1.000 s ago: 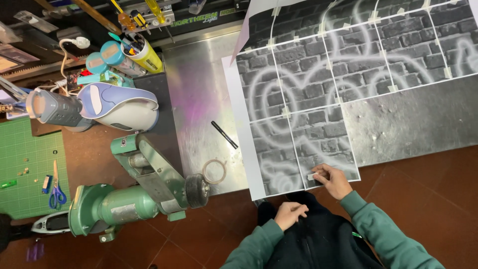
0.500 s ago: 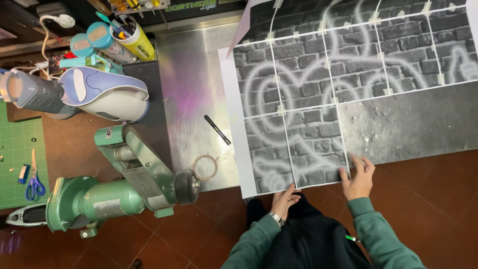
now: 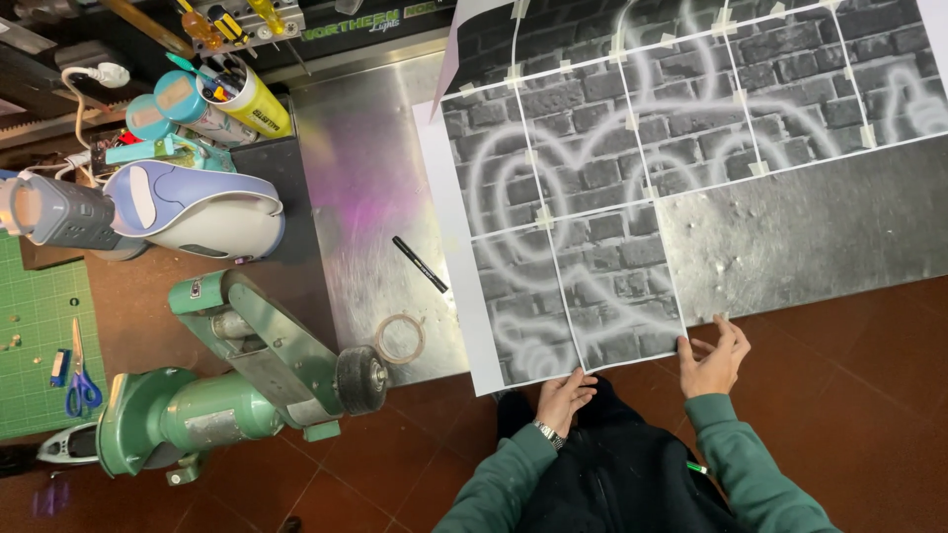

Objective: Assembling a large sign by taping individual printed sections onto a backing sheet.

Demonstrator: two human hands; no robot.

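A mosaic of black-and-white printed sheets [image 3: 612, 197] showing a brick wall with sprayed lines lies taped together on a metal table [image 3: 365, 188]. My left hand [image 3: 565, 397] touches the near edge of the bottom sheets, fingers spread. My right hand [image 3: 714, 357] sits at the bottom right corner of the lowest sheet [image 3: 617, 286], fingertips on its edge. Both sleeves are green. Neither hand holds anything.
A black marker [image 3: 420, 264] and a roll of clear tape [image 3: 400, 339] lie on the metal left of the sheets. A green belt grinder [image 3: 237, 375] stands at the left, with a blue-grey appliance [image 3: 188, 209], a tool cup [image 3: 242, 94] and scissors [image 3: 79, 370] on a green mat.
My right hand has slid rightward along the sheet's bottom edge to its corner. My left hand has come up from my lap to the edge of the prints.
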